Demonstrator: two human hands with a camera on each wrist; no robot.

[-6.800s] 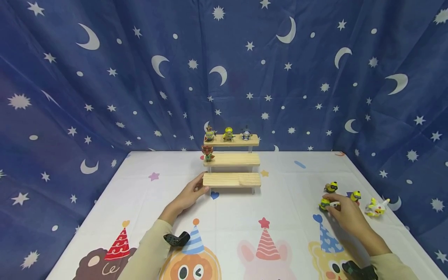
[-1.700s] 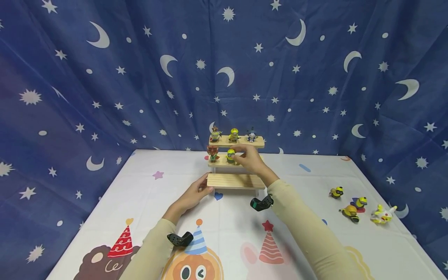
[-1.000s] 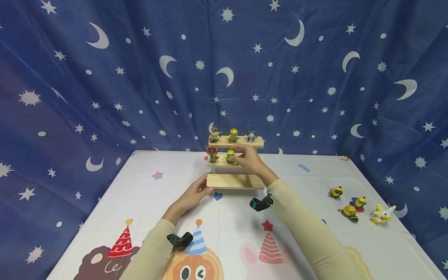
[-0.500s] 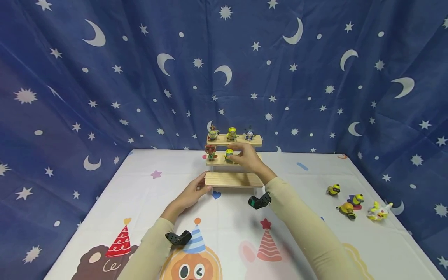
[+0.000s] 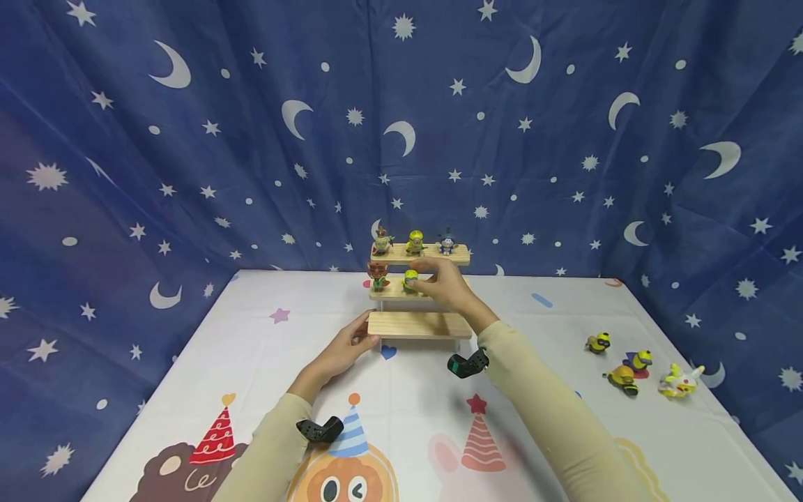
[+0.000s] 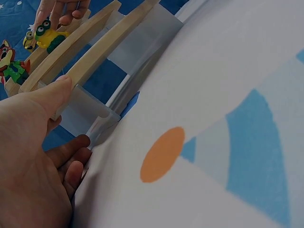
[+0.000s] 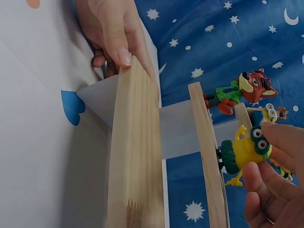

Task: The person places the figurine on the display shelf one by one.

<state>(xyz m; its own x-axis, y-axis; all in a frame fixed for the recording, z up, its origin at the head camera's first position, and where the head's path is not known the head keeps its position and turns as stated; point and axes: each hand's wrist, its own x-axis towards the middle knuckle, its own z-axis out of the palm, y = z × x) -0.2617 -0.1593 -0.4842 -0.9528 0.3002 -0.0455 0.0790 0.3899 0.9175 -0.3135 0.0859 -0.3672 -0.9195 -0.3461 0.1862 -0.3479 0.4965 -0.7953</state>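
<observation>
Right hand [image 7: 280,183] up at the middle wooden shelf [image 7: 206,156], bent fingertips pinching the head of a small yellow, goggled, plastic-looking figure in a green skirt [image 7: 246,148], its feet apparently against the plank! Left hand [image 5: 341,346], thumb over, fingers curled below, grips the lowest end of the pale wooden three-tier stand [image 5: 419,325]. That figure should be light, stiff (smooth, perhaps slippery), thin arms likeliest to snap: head or torso, that's the hold!

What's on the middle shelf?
At the left end, a fox figure; beside it, a yellow figure in green, pinched by the right hand. In the head view, that hand hides part of the middle shelf right of the yellow figure.
</observation>
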